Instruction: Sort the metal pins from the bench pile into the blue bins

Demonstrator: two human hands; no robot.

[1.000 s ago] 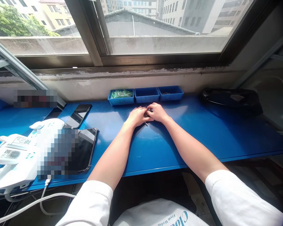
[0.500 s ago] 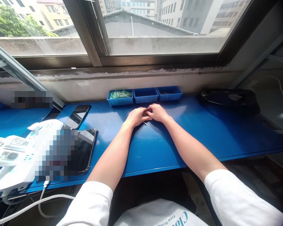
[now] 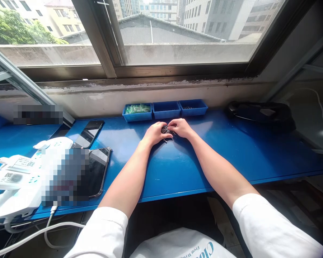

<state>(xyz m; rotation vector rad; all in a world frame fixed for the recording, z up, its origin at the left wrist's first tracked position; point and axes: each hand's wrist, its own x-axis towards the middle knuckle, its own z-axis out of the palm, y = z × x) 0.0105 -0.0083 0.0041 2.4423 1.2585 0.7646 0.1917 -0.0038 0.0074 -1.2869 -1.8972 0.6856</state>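
Between my hands a small pile of dark, shiny screw-like pieces [image 3: 165,129] lies on the blue table [image 3: 174,172]. My left hand [image 3: 155,133] curls around the pile's left side, its thumb and fingers bent about the pieces. From the right, my right hand [image 3: 179,127] has its thumb and fingertips pinched together at the pile's edge. The exact pieces in that pinch are too small to make out. One loose piece [image 3: 165,141] lies just below my left thumb.
Behind my hands stand a blue bin of green packets [image 3: 137,111], a middle blue bin [image 3: 167,110] and a right blue bin with small dark parts [image 3: 193,106]. Phones [image 3: 90,132] and a white power strip [image 3: 54,143] lie left, a black bag [image 3: 261,116] right.
My right hand has drawn slightly to the right, away from my left fingers, so more of the dark pile shows between them. My left hand stays nearly still.
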